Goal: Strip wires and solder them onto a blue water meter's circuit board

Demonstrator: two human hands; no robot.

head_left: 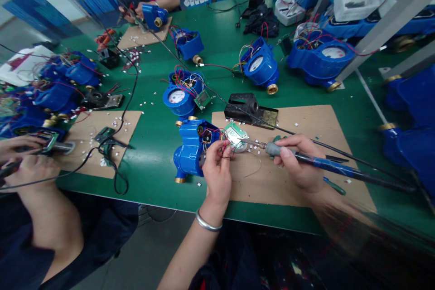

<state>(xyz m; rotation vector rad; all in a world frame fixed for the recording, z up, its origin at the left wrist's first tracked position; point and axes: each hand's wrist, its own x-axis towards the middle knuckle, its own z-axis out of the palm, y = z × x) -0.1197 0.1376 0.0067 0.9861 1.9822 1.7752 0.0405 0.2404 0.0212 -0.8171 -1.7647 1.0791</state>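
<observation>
My left hand (217,170) pinches thin red wires beside a small green circuit board (234,132) that hangs off a blue water meter body (191,145). A silver bangle sits on that wrist. My right hand (299,161) grips a blue-handled soldering iron (322,163), its metal tip pointing left at the wires by the board. Both hands work over a brown cardboard mat (306,122) on the green table (152,172).
A black iron stand (249,108) sits behind the mat. More blue meters (181,95) (261,65) (319,59) lie across the table. A co-worker's hands (23,163) work at the left over another mat; another person sits at the far side (152,7). Cords cross the table.
</observation>
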